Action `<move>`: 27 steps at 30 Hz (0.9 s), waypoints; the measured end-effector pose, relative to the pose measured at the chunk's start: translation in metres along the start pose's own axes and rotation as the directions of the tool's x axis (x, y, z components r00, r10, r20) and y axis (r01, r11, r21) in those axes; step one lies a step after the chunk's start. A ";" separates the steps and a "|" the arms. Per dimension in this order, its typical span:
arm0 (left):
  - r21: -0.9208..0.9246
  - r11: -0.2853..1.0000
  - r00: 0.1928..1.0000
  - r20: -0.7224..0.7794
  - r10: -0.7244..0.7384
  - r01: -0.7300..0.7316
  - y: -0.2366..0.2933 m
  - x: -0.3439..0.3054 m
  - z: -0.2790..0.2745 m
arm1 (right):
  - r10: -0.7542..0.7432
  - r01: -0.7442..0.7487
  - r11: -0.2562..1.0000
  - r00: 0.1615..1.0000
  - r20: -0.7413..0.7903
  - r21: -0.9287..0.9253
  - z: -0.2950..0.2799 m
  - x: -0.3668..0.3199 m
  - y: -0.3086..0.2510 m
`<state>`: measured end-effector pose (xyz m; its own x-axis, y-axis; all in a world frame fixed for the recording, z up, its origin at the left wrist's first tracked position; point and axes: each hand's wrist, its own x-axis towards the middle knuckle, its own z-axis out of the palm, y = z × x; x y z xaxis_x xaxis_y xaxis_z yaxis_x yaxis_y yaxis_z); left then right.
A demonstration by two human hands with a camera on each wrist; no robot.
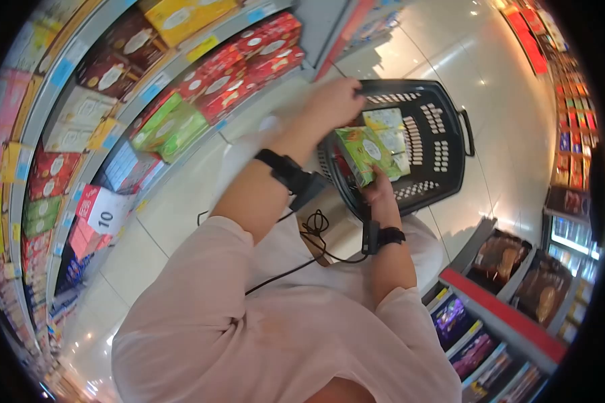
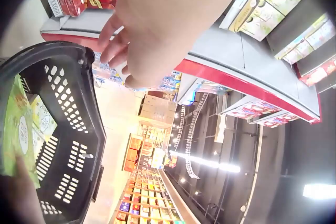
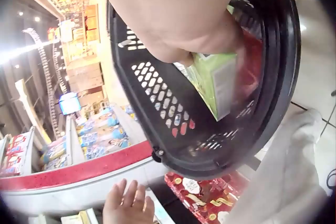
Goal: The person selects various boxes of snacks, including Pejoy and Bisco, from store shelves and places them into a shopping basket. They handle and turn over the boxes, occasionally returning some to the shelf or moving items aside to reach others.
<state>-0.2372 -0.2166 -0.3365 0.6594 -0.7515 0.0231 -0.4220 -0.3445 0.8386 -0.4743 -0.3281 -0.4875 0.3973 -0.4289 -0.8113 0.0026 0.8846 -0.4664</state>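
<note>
A black plastic shopping basket [image 1: 450, 151] has slotted walls and contains a yellow-and-green carton [image 1: 384, 121]. My right hand [image 1: 381, 193] reaches inside and grips a light green carton [image 1: 366, 153] by its near end. The right wrist view shows this green carton [image 3: 218, 85] tilted, with the hand [image 3: 210, 40] over its upper part. Beside it is something red [image 3: 252, 64], partly hidden. My left hand [image 1: 336, 102] is beside the basket's far left corner. Its fingers are loosely extended and hold nothing in the left wrist view, where the hand [image 2: 123, 50] is apart from the rim.
Shelves of boxed goods curve along the left, with red gift boxes [image 1: 225, 77], green packs [image 1: 171, 127] and a price card [image 1: 103, 211]. A red-edged shelf [image 1: 497, 309] with dark boxes stands at the right. Black cable [image 1: 316, 225] hangs between the arms. The floor [image 1: 423, 47] is tiled.
</note>
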 end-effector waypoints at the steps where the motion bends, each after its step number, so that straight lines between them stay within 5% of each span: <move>1: -0.020 0.999 0.999 0.030 0.032 -0.031 -0.003 0.002 0.008 | 0.085 -0.084 0.996 0.996 -0.027 0.030 0.004 0.012 0.004; 2: 0.031 0.992 0.992 -0.017 0.123 -0.123 -0.008 0.001 0.020 | 0.114 -0.114 0.993 0.993 -0.035 0.000 0.012 0.017 0.009; 5: 0.089 0.991 0.983 0.163 0.083 -0.099 0.005 -0.002 0.017 | 0.247 -0.241 0.968 0.966 0.076 -0.073 -0.033 0.092 0.026; 7: 0.176 0.976 0.919 0.392 0.049 -0.127 0.010 -0.005 0.011 | 0.288 -0.287 0.956 0.958 0.005 -0.065 -0.024 0.092 0.030; 9: 0.170 0.978 0.915 0.403 0.039 -0.117 0.009 -0.006 0.010 | 0.383 -0.360 0.918 0.914 0.136 -0.164 -0.035 0.113 0.033; 13: 0.199 0.974 0.894 0.447 0.011 -0.111 0.005 0.000 0.008 | 0.555 -0.503 0.807 0.825 0.108 -0.310 -0.024 0.097 0.030; 20: 0.219 0.972 0.875 0.482 -0.034 -0.082 0.008 -0.001 -0.001 | 0.510 -0.463 0.754 0.860 -0.028 -0.466 -0.024 0.090 0.024; 27: 0.228 0.969 0.875 0.484 -0.028 -0.095 0.004 0.002 0.006 | 0.273 -0.306 0.699 0.950 -0.154 -0.647 0.009 0.059 0.007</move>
<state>-0.2417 -0.2226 -0.3369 0.2876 -0.9200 -0.2662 -0.6135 -0.3904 0.6864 -0.4430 -0.3457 -0.5351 0.2367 -0.1939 -0.9520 -0.7133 0.6306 -0.3058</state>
